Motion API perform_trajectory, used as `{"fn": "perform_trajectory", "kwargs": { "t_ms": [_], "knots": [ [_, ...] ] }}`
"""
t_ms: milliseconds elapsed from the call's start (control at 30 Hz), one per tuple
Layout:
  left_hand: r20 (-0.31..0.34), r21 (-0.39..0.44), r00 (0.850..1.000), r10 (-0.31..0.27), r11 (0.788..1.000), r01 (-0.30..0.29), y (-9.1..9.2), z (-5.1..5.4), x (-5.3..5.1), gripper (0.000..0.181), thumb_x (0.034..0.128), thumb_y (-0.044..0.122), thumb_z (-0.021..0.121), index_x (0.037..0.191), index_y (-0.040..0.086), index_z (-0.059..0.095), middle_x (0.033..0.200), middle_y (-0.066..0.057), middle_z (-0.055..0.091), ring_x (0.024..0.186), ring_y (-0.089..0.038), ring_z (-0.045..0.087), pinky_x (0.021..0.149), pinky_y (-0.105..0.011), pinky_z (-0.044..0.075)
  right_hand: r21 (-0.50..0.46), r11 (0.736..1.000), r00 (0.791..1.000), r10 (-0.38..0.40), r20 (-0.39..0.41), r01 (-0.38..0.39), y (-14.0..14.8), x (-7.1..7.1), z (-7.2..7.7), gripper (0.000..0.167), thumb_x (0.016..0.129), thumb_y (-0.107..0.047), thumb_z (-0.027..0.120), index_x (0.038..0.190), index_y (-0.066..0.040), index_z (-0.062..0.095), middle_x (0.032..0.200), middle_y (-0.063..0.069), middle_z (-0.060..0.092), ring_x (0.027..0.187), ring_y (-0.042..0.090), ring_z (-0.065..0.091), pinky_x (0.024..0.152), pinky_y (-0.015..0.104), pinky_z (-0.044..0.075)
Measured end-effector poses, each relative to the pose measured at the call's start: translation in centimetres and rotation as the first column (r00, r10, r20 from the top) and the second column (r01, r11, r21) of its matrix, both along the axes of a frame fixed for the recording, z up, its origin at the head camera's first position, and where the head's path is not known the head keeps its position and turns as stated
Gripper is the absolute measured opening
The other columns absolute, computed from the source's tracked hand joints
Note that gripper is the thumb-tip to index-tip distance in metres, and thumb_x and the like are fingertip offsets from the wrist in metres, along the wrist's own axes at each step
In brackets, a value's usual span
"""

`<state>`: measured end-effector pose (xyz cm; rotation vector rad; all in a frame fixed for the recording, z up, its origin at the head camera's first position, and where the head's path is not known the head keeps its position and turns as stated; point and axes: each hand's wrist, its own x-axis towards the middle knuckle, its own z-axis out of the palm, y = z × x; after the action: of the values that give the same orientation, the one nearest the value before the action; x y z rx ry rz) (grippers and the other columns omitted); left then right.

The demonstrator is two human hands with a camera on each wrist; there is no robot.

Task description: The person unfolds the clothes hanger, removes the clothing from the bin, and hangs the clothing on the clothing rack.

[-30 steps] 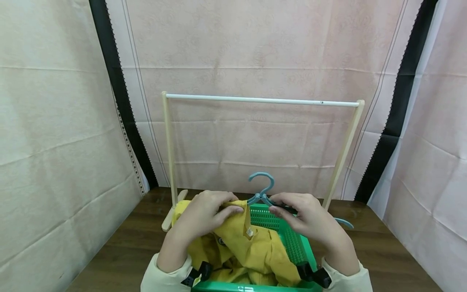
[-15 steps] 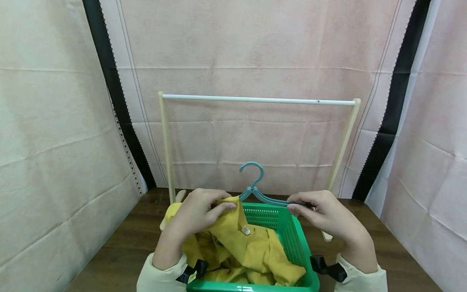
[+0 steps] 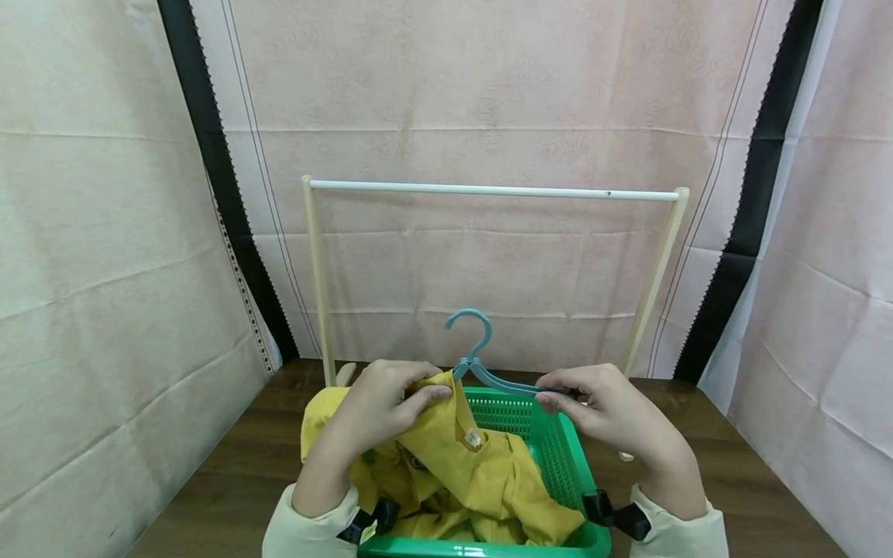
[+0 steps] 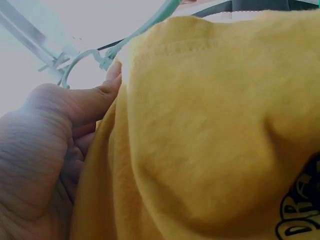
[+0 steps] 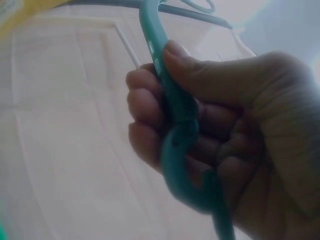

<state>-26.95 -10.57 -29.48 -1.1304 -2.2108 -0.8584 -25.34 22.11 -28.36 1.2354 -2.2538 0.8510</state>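
Observation:
A blue-green clothes hanger (image 3: pixel 502 381) stands hook-up over the basket, its left part inside the neck of a yellow shirt (image 3: pixel 481 473). My left hand (image 3: pixel 380 403) pinches the shirt by the cloth beside the neckline, close to the hanger's centre. In the left wrist view, the thumb presses on the shirt (image 4: pixel 210 115), and a dark printed design shows at the lower right. With thumb and curled fingers, my right hand (image 3: pixel 607 403) grips the hanger's right arm. The right wrist view shows the hanger's notched end (image 5: pixel 180 165) in that palm. Cloth hides the hanger's left end.
A green plastic basket (image 3: pixel 568 457) holds most of the shirt. Behind it a rack with a white bar (image 3: pixel 488 189) and cream posts stands on the brown wooden table (image 3: pixel 230 473). Pale fabric walls (image 3: pixel 488 77) enclose the back and sides.
The right hand slid outward along the hanger's right arm, then moved slightly back left. The hanger has shifted left, further into the shirt's neck. The left hand keeps its pinch on the cloth.

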Motion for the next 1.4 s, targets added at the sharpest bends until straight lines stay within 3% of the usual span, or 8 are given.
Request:
{"fn": "perform_trajectory", "kwargs": {
  "t_ms": [600,867,1167,1400],
  "knots": [
    [-0.057,0.013,0.997,0.043,0.999,-0.043,0.1,0.2,0.3,0.014,0.0990,0.029,0.067,0.085,0.025,0.065,0.060,0.018,0.042,0.048,0.002,0.035,0.045,-0.020,0.034,0.038,0.999,1.000,-0.004,0.017,0.003,-1.2,-0.5,-0.3,0.013,0.096,-0.005,0.068,0.102,-0.015,0.074,0.086,-0.011,0.073,0.077,0.005,0.070,0.067,0.029,0.059],
    [-0.111,0.030,0.992,0.063,0.998,-0.061,0.2,0.3,0.4,0.010,0.0988,0.028,0.067,0.094,0.021,0.071,0.065,0.018,0.050,0.049,0.002,0.034,0.046,-0.020,0.035,0.031,0.999,1.000,0.023,-0.015,-0.023,-1.8,-0.7,-0.5,0.011,0.093,-0.002,0.071,0.100,-0.010,0.075,0.086,-0.012,0.073,0.078,0.003,0.070,0.067,0.025,0.057],
    [-0.148,0.079,0.987,0.058,0.996,-0.046,0.4,0.5,0.6,0.008,0.0989,0.025,0.067,0.095,0.019,0.071,0.069,0.017,0.053,0.052,0.001,0.037,0.048,-0.020,0.037,0.037,0.999,0.998,-0.007,-0.055,0.009,-2.4,-0.6,-0.7,0.016,0.092,-0.003,0.073,0.101,-0.016,0.076,0.086,-0.014,0.073,0.078,-0.001,0.069,0.065,0.021,0.055],
    [-0.190,0.062,0.972,0.136,0.990,-0.127,0.4,0.6,0.9,0.009,0.0984,0.029,0.068,0.095,0.021,0.071,0.071,0.019,0.054,0.053,0.001,0.040,0.048,-0.020,0.037,0.034,0.999,0.999,0.002,-0.039,-0.001,-2.3,-0.3,-0.4,0.011,0.094,-0.012,0.073,0.102,-0.019,0.075,0.087,-0.018,0.070,0.074,-0.001,0.064,0.060,0.023,0.051]
  ]
}}
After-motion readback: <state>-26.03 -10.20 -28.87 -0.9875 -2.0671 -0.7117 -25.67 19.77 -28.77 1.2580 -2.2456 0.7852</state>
